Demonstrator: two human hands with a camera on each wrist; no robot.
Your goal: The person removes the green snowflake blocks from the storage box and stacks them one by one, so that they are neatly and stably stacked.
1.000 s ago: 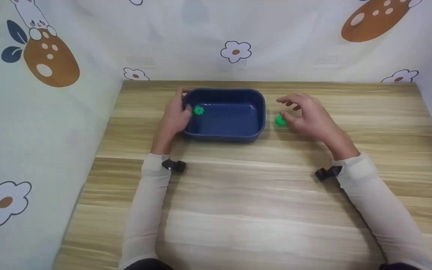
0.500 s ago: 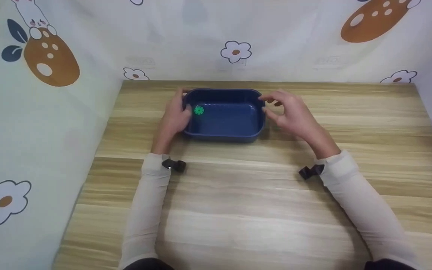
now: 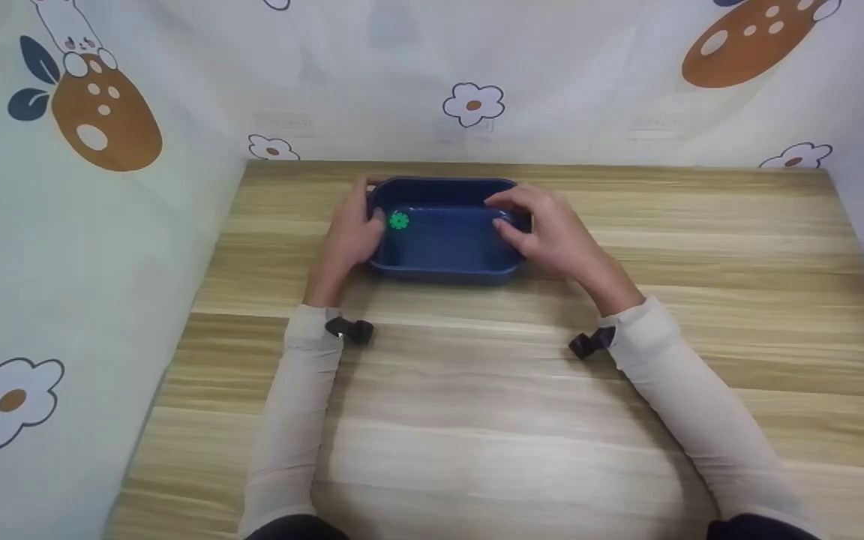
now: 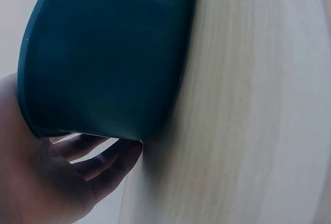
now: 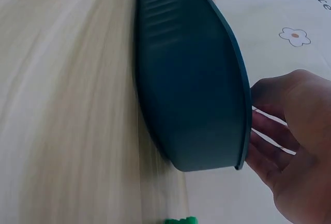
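Note:
My left hand (image 3: 353, 229) grips the left end of a dark blue rectangular plastic basin (image 3: 447, 274), thumb over the rim and fingers outside the wall. In the left wrist view the fingers (image 4: 111, 169) bend behind the basin's end. Inside, near the left end, lies a small green notched disc (image 3: 399, 220). My right hand (image 3: 552, 229) is over the basin's right end, thumb and index finger curved with a gap between them; nothing shows in that gap. The right wrist view has part of a green piece (image 5: 181, 220) at its bottom edge, beyond the basin.
The basin stands on a wood-grain table (image 3: 462, 390), towards its back edge. A pale patterned cloth (image 3: 372, 75) rises behind and along the left side. A black camera mount (image 3: 592, 343) sits on the right wrist, another (image 3: 351, 330) on the left.
My right hand has moved left, from beside the green piece to over the basin's right end. That piece is now hidden in the head view. The left hand and basin have stayed put.

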